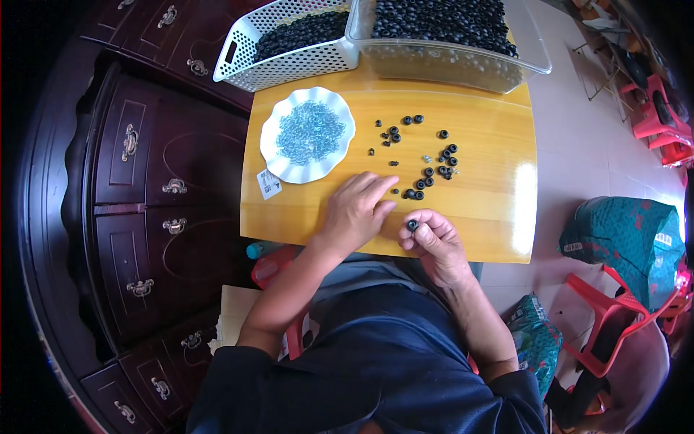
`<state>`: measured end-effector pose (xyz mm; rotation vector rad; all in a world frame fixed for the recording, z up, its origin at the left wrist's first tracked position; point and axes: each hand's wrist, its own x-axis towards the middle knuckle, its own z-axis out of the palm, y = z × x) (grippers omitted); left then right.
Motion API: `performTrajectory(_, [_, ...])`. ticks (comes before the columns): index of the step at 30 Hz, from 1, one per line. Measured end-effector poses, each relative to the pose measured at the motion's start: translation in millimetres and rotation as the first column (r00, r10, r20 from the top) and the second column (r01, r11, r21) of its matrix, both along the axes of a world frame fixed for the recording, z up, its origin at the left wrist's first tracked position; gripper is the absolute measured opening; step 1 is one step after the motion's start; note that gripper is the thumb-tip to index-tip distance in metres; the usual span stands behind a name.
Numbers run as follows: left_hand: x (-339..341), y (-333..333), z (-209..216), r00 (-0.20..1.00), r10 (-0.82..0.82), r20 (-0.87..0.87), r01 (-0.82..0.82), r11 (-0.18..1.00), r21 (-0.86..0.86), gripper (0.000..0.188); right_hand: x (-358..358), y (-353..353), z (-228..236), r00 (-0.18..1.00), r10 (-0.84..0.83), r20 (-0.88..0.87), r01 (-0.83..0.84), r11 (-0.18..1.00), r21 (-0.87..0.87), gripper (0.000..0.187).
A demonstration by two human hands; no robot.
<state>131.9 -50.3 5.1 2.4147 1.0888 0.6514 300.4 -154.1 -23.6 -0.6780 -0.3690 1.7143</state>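
Blk round pc (413, 225) pinched in R hand (439, 244), just rt of L hand (354, 210), latter loose, unclenched

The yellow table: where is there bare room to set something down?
The table is bare between the scattered black pieces and its right edge. A smaller patch lies between the white plate, left hand and near edge. Crowded: mid-table among those pieces, and the far side, under the white basket and clear bin.
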Motion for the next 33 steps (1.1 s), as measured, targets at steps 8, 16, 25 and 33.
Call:
performTrajectory(8, [6, 8, -10, 0.999, -0.019, 0.044, 0.018, 0.999, 0.031, 0.014, 3, 0, -2, 1.0, 0.007, -0.029, -0.006, 1.0, 0.009, 0.025])
performTrajectory(16, [-6, -6, -7, 0.9, 0.134, 0.415, 0.006, 0.948, -0.32, 0.009, 4, 2, -5, 0.998, 0.006, -0.06, -0.007, 1.0, -0.017, 0.024])
performTrajectory(25, [-6, -13, 32, 0.904, -0.002, 0.427, 0.125, 0.958, -0.259, 0.016, 2, 3, -4, 1.0, -0.009, -0.022, 0.009, 1.0, -0.003, 0.026])
performTrajectory(33, [-5, -19, 35, 0.92, -0.007, 0.392, 0.129, 0.949, -0.288, 0.015, 1, 4, -1, 1.0, 0.008, -0.023, -0.008, 1.0, 0.005, 0.029])
